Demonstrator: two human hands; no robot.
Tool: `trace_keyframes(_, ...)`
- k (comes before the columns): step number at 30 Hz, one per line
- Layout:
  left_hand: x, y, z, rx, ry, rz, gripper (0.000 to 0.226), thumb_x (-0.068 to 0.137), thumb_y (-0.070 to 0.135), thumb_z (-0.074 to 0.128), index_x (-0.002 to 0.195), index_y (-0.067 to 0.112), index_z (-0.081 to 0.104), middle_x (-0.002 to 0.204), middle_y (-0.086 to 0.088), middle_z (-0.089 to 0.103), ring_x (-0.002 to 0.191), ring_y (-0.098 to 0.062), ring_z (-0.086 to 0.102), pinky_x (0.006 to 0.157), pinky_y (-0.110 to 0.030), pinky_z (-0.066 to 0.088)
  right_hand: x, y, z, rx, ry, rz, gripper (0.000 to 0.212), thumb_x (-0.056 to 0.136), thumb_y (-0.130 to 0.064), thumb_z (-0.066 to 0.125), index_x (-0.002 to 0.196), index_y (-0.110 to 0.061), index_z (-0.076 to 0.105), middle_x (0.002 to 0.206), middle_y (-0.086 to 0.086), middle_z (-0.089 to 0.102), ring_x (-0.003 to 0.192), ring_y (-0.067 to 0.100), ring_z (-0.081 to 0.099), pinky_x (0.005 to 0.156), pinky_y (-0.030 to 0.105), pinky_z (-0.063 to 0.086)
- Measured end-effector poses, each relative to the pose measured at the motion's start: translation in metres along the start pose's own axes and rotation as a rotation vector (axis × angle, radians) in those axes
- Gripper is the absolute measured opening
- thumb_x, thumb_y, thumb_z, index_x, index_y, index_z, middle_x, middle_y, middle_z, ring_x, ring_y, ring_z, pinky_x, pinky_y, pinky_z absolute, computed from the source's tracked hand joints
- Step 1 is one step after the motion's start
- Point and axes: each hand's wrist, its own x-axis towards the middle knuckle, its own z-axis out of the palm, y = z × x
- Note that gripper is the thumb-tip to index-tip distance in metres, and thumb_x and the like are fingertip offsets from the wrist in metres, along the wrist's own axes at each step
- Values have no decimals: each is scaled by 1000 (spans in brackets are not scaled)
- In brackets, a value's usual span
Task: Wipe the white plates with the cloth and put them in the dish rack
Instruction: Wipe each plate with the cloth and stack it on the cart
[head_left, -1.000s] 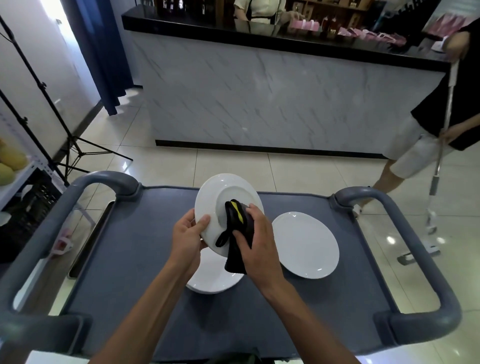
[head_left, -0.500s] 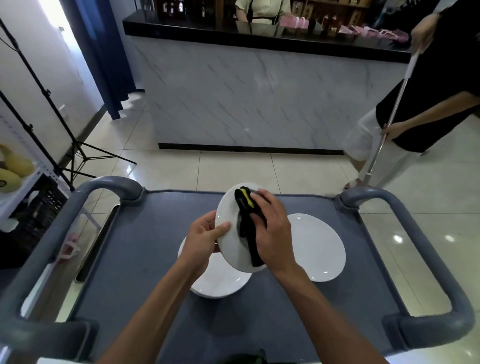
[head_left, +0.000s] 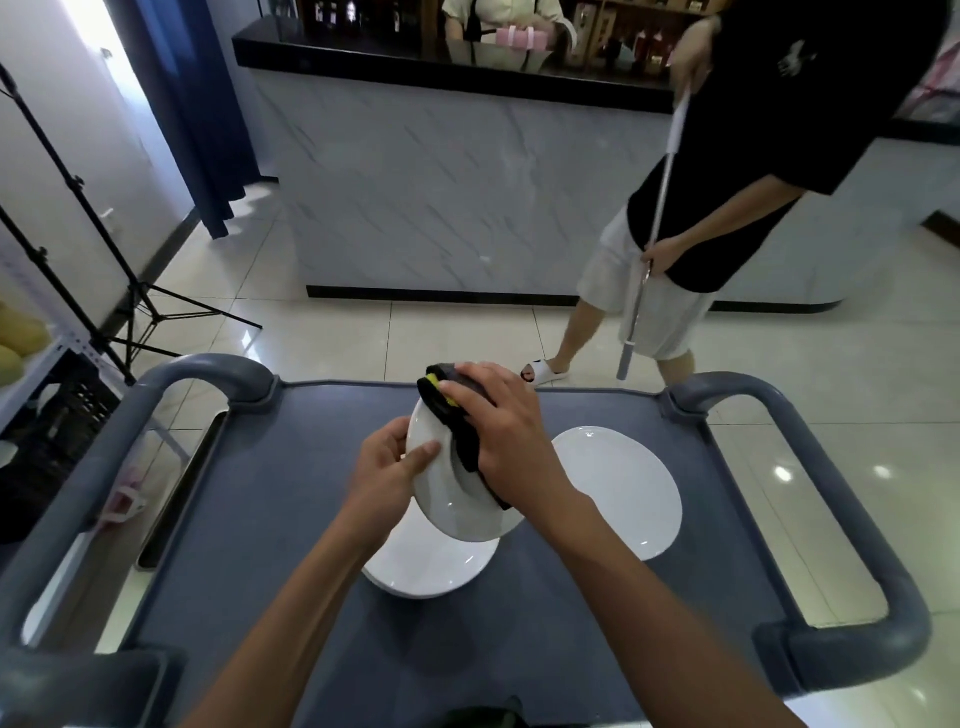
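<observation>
- The grey cart top (head_left: 270, 571) is a flat, matte rectangle with rounded tubular handles at its left and right ends; bare surface lies open to the left of the plates.
- A flat plate (head_left: 631, 493), glossy white and oval-looking, lies on the right, well inside the cart's edge.
- Another resting plate (head_left: 431, 569) lies beneath the hands.
- The held plate (head_left: 441, 499) is tilted steeply, rim up, face toward the right.
- The right hand (head_left: 506, 431) presses the dark cloth (head_left: 457, 415), yellow-edged, against it with curled fingers.
- The left hand (head_left: 387, 475) pinches the plate's left rim.
</observation>
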Motion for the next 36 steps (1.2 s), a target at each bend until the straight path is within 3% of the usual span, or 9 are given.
trace_keyframes(4, -1, -1, -3, -48, 46, 34, 21, 86, 23, 66, 104, 12, 70, 94, -12, 74, 84, -25, 67, 73, -44, 52, 11, 9, -5, 88, 2, 170, 43, 92, -4, 50, 133, -13, 61, 139, 7, 54, 128, 27, 47, 110, 45, 37)
trace_keyframes(9, 1, 1, -10, -120, 85, 8, 19, 96, 3, 59, 109, 11, 70, 91, -6, 76, 78, -18, 68, 59, -33, 54, 15, 27, -11, 149, -47, 335, 44, 98, -1, 49, 139, -14, 56, 145, 7, 47, 135, 26, 42, 116, 42, 32)
trace_keyframes(14, 4, 4, -10, -199, 120, -28, 22, 96, 0, 57, 115, 4, 68, 90, -10, 74, 74, -21, 67, 54, -32, 55, 13, 31, -17, 222, -27, 419, 43, 99, -1, 48, 139, -15, 56, 148, 7, 44, 138, 21, 38, 116, 25, 26)
trace_keyframes(18, 3, 2, -12, -256, 135, -53, 24, 96, 2, 56, 116, 5, 68, 92, -10, 74, 76, -20, 68, 57, -32, 56, 9, 35, -21, 282, 19, 460, 42, 98, 0, 51, 137, -13, 58, 142, 5, 52, 134, 19, 44, 116, 30, 31)
trace_keyframes(24, 9, 3, -18, -342, 195, -72, 21, 97, 4, 55, 112, 8, 69, 93, -6, 75, 79, -18, 67, 60, -29, 56, -2, 39, -21, 330, 57, 487, 42, 95, -2, 53, 135, -17, 58, 128, -11, 55, 113, -10, 46, 98, 2, 29)
trace_keyframes(26, 13, 5, -18, -371, 229, -83, 19, 97, 4, 55, 109, 9, 69, 93, -6, 75, 78, -18, 67, 60, -30, 57, -6, 37, -16, 347, 38, 512, 44, 96, -9, 55, 139, -19, 54, 132, -14, 51, 119, -13, 43, 103, 6, 29)
trace_keyframes(29, 19, 7, -16, -395, 274, -96, 19, 97, 3, 55, 109, 8, 69, 93, -6, 74, 79, -19, 66, 60, -30, 57, -13, 31, -6, 337, -14, 522, 50, 95, -16, 61, 143, -19, 49, 147, -4, 43, 136, 8, 38, 115, 25, 29)
trace_keyframes(32, 22, 9, -12, -409, 315, -99, 22, 97, 3, 55, 116, 3, 67, 95, -7, 73, 81, -20, 66, 61, -29, 58, -20, 23, 1, 300, -63, 497, 57, 93, -22, 64, 146, -25, 44, 153, -8, 33, 140, 11, 30, 115, 25, 25)
trace_keyframes(36, 24, 10, -7, -417, 361, -104, 23, 98, 3, 55, 119, 4, 66, 98, -7, 73, 83, -20, 66, 63, -29, 59, -29, 8, 9, 231, -64, 387, 57, 91, -12, 60, 144, -24, 47, 154, -6, 33, 137, 17, 30, 118, 36, 28)
